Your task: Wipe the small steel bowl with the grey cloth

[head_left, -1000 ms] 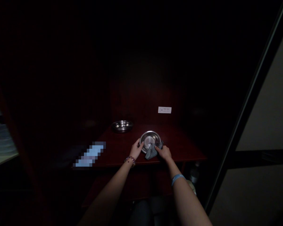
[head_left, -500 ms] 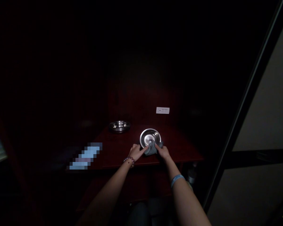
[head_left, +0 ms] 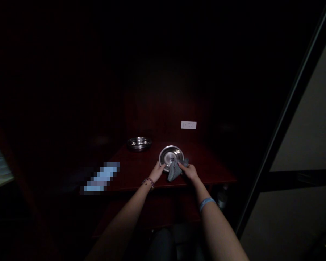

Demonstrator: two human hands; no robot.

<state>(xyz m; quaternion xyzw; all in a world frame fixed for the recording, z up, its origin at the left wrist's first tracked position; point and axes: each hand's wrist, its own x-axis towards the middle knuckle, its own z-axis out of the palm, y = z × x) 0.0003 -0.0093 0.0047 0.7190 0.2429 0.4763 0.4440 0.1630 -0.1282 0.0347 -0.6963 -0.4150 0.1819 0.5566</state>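
Clasping the near-left rim of a steel bowl [head_left: 168,156], the left hand [head_left: 157,172] is closed firmly; the right hand [head_left: 190,172] pinches a crumpled grey cloth [head_left: 175,171] against its near-right side; stacked steel bowls [head_left: 139,144] sit farther back, leftward, on the dark-red desk [head_left: 209,166]; whether the held one, over the desk's front, touches wood, I can't tell in this gloom.

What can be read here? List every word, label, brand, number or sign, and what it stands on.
No text can be read.
Blue wristband: pale marks, too small to read.
Bottle at lower right: too dark to read.
Pixelated patch: nothing legible.
Metal bowl: no lettering visible.
Socket plate: no legible lettering.
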